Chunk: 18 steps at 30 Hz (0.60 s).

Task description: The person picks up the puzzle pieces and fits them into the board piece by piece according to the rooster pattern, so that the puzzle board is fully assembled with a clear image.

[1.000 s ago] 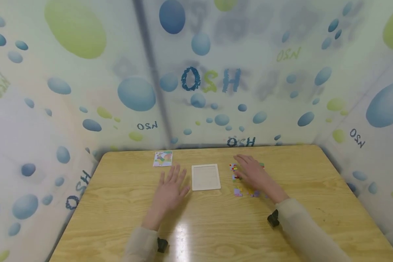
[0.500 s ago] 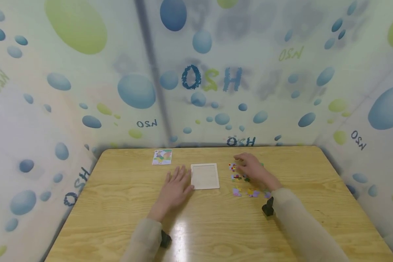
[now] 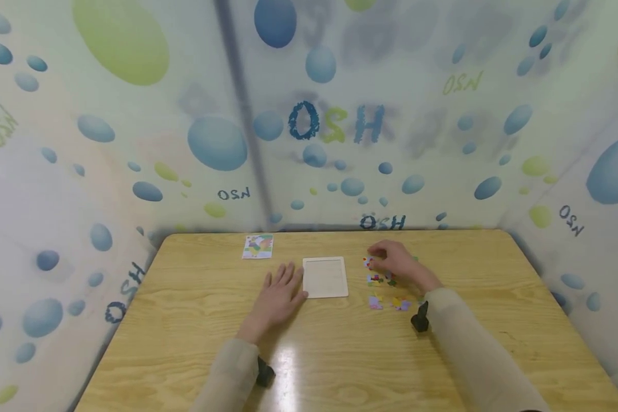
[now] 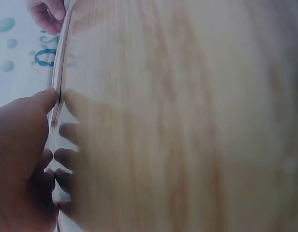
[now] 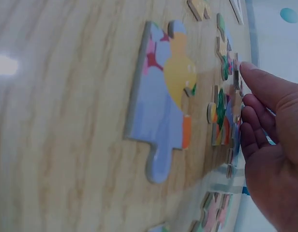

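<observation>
A shallow pale square puzzle tray (image 3: 325,279) lies mid-table. My left hand (image 3: 277,297) rests palm down at its left edge, fingers extended, the thumb beside the lower left corner. Over the colourful jigsaw pieces to the right is my right hand (image 3: 403,264). Its thumb and curled fingers pinch a small puzzle piece (image 3: 367,262) in the back row, partly covered by the fingertips. Other loose pieces lie below the hand, such as a lilac one (image 3: 375,302) and a yellow-and-lilac one (image 3: 401,304). Close up in the right wrist view is a lilac piece with a yellow shape (image 5: 158,111).
A square picture card (image 3: 258,246) lies at the back left of the wooden table (image 3: 185,320). Behind the table's far edge stands a wall (image 3: 432,166) with blue and green spots. A dark wrist device (image 3: 420,318) sits below the right sleeve cuff.
My left hand has come down and right to the tray's edge. My right hand has shifted slightly over the pieces, and its fingers have curled in at the back-row piece.
</observation>
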Each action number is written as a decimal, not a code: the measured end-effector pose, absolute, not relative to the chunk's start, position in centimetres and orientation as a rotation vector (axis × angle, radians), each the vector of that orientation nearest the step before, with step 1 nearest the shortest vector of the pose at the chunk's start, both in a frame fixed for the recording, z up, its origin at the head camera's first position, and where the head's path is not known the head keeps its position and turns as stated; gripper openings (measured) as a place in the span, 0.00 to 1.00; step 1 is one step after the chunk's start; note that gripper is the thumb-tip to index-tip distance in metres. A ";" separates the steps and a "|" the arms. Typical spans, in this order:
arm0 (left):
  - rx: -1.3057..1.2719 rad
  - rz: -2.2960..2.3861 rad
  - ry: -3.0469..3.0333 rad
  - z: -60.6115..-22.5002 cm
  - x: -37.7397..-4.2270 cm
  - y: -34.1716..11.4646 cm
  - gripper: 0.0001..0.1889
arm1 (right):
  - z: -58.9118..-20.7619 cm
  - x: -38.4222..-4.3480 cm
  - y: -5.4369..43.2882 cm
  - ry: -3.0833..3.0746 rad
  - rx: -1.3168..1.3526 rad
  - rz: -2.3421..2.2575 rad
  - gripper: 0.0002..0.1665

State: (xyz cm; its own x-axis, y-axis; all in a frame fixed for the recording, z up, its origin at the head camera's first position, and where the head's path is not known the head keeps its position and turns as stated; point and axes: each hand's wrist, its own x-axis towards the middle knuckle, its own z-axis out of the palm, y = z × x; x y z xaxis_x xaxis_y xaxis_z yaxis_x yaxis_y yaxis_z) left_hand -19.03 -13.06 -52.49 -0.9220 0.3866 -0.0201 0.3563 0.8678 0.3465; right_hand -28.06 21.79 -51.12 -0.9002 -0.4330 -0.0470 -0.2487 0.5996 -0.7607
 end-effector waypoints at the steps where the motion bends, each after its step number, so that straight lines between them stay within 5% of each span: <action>1: 0.592 0.532 2.945 -52.5 -19.0 -13.1 0.34 | -51.1 -28.2 21.8 2.600 -0.561 -1.178 0.26; 18: 0.616 0.517 2.910 -52.2 -19.2 -13.2 0.32 | -51.0 -28.8 21.6 2.537 -0.558 -1.118 0.16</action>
